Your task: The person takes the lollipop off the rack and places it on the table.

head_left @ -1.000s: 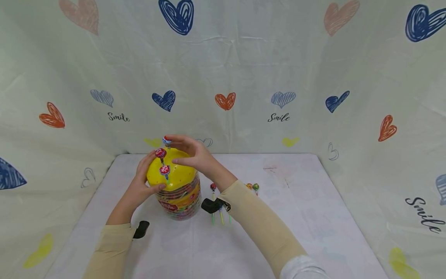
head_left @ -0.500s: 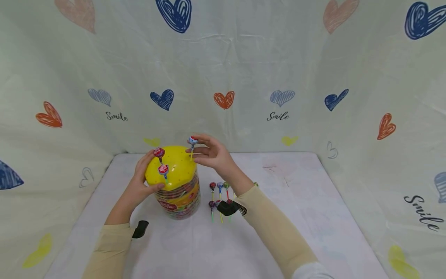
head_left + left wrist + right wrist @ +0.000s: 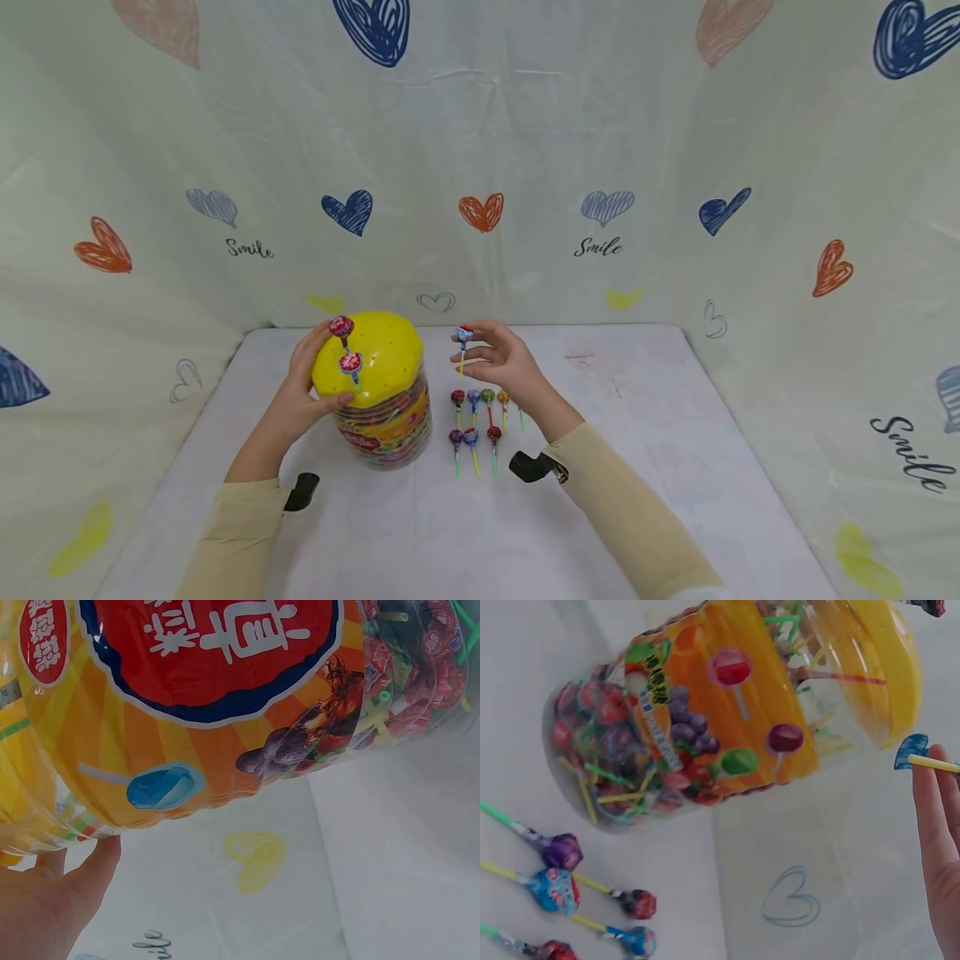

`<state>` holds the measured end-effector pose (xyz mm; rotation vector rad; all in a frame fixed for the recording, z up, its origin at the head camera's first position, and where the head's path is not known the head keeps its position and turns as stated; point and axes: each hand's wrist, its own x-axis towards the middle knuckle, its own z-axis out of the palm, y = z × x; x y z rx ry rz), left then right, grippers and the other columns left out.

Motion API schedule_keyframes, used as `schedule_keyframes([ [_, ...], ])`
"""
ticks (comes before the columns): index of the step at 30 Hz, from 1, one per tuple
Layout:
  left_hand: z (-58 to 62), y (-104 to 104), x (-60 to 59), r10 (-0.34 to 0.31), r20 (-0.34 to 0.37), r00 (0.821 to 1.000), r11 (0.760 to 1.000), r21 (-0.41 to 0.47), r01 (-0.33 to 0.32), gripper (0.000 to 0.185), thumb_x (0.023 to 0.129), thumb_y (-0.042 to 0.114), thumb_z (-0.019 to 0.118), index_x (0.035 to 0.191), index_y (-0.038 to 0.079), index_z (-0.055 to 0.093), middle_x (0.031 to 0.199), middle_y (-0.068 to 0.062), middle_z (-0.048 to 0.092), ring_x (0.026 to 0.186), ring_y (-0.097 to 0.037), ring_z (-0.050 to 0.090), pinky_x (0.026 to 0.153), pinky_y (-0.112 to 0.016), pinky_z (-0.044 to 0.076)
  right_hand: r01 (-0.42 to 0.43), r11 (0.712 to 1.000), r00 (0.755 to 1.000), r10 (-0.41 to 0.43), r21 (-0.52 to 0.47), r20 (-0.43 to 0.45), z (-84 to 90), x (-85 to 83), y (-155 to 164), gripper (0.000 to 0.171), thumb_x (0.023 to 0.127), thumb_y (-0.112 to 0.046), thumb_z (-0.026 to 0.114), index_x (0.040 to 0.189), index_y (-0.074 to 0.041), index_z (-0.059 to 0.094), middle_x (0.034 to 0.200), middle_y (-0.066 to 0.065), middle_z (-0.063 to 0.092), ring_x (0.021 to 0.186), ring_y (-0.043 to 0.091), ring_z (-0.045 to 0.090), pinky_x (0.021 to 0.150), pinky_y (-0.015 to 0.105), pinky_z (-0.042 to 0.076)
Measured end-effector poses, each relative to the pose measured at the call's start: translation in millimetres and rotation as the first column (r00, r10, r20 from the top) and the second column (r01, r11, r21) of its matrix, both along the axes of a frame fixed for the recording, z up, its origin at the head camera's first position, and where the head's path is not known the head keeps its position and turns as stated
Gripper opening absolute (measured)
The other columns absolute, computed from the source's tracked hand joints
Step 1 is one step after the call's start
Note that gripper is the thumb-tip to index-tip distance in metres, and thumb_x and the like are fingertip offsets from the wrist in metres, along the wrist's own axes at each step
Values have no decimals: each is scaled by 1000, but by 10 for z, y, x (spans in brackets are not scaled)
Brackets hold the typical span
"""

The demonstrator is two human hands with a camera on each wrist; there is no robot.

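A clear plastic jar full of lollipops stands on the left of the table under a yellow domed lid. Two red-wrapped lollipops stick up from the lid, one farther back and one nearer. My left hand grips the jar's top from the left, thumb at the front of the lid; in the left wrist view its fingers lie at the jar's neck. To the right of the jar, above the table, my right hand pinches a blue-and-red lollipop upright by its yellow stick.
Several lollipops lie in two rows right of the jar, a back row and a front row, sticks toward me. A white cloth covers the table. Behind it hangs a heart-printed curtain.
My right hand has drawn away from the lid with the blue-and-red lollipop and moved right and lower, beyond the lollipop rows. The left hand has stayed on the jar.
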<state>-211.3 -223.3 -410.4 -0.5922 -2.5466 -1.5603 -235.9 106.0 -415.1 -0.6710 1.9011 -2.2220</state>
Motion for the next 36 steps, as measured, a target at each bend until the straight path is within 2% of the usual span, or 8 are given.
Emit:
schedule_keyframes([
  [3, -12, -7, -19, -25, -11, 1000, 999, 21, 25, 96, 84, 10, 76, 157, 20, 15, 161, -6, 2, 139, -40, 18, 98, -8, 29, 26, 999, 999, -27, 26, 29, -119, 18, 102, 57, 86, 11, 64, 139, -3, 46, 129, 16, 52, 107, 33, 63, 89, 44, 54],
  [4, -15, -6, -23, -34, -14, 999, 999, 32, 34, 95, 84, 9, 76, 157, 20, 16, 161, -6, 2, 140, -40, 17, 97, -6, 28, 34, 999, 999, -35, 37, 37, -160, 23, 136, 57, 86, 12, 64, 138, -3, 46, 129, 16, 52, 106, 32, 63, 88, 45, 55],
  [11, -15, 0, -19, -26, -13, 1000, 999, 24, 26, 95, 84, 11, 76, 157, 21, 16, 161, -4, 2, 140, -39, 17, 96, -5, 28, 77, 992, 992, -86, 101, 88, -453, 86, 364, 56, 86, 11, 65, 137, -6, 48, 128, 17, 53, 103, 27, 64, 79, 34, 57],
  [16, -25, -3, -21, -19, -16, 1000, 1000, 11, 19, 94, 84, 12, 75, 157, 21, 16, 161, -5, 2, 140, -40, 18, 96, -4, 27, 101, 983, 981, -125, 154, 152, -652, 158, 502, 55, 86, 8, 67, 137, -6, 49, 129, 16, 53, 100, 27, 63, 82, 37, 57],
  [20, -26, -10, -20, -16, -15, 1000, 1000, 12, 17, 95, 84, 11, 75, 157, 21, 16, 161, -4, 2, 140, -40, 18, 96, -5, 27, 109, 975, 975, -142, 192, 169, -785, 207, 580, 55, 87, 7, 66, 138, -2, 47, 130, 17, 52, 98, 25, 64, 83, 39, 57],
  [27, -20, -16, -20, -21, -19, 1000, 1000, 20, 21, 95, 84, 10, 75, 157, 21, 16, 161, -4, 2, 140, -40, 18, 96, -6, 27, 142, 960, 956, -196, 240, 217, -999, 236, 673, 53, 86, 10, 64, 136, 0, 48, 127, 22, 52, 92, 22, 68, 80, 37, 58],
  [33, -27, -20, -22, -26, -20, 999, 999, 29, 27, 95, 84, 10, 75, 157, 20, 16, 161, -5, 2, 139, -41, 18, 96, -5, 28, 132, 949, 940, -212, 288, 267, -1149, 282, 709, 53, 86, 10, 65, 135, 1, 51, 137, 23, 44, 89, 26, 69, 77, 36, 59],
  [36, -26, -21, -22, -25, -18, 1000, 999, 28, 26, 95, 85, 11, 75, 157, 20, 15, 161, -6, 2, 139, -41, 18, 96, -5, 28, 115, 947, 938, -203, 299, 283, -1211, 303, 715, 54, 85, 10, 66, 136, 2, 51, 134, 21, 46, 88, 26, 69, 76, 36, 59],
])
